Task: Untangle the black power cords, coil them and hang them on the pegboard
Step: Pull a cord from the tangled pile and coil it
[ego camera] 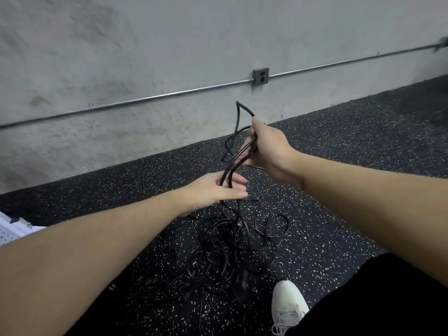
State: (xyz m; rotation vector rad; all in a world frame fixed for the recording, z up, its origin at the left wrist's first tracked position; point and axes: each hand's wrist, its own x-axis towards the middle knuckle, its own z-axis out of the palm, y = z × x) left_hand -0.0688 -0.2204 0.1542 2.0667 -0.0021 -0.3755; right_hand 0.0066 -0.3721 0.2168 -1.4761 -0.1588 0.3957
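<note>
At nine o'clock a white pegboard (9, 232) pokes in at the frame edge. The left hand (213, 190), fingers straight and relaxed, supports black cord strands across its palm. Below, at six o'clock, the tangled power cords (232, 251) lie on the speckled floor (339, 166). The right hand (269, 146) grips several gathered loops, toward one o'clock.

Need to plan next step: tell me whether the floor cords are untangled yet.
Still tangled: the cords lie in overlapping loops on the floor.
</note>
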